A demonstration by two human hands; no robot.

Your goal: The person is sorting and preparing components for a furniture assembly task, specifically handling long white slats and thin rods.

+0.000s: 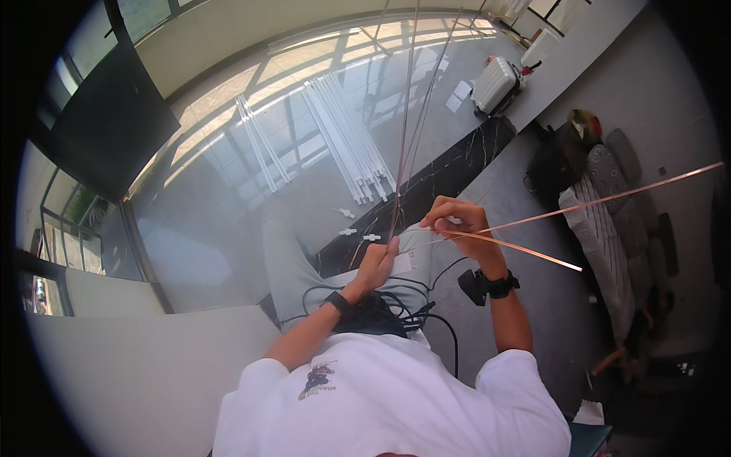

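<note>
My left hand (375,266) is closed around a bunch of long thin metal strips (406,114) that rise steeply past the top of the view. Close beside it on the right, my right hand (464,226) has its fingers curled and pinched on copper-coloured strips (609,199). Two of these ends fan out to the right, a longer one reaching far right and a shorter one lower down. Where the strips run between the two hands is too fine to follow. Black cables (400,311) lie across my lap, below both hands.
White tubes (346,137) lie in a row on the floor ahead, with a few more tubes (261,145) to their left. Small white connectors (371,238) sit near my knees. A silver suitcase (496,85) stands far right; a striped cloth (600,244) and dark bags (560,156) are nearer.
</note>
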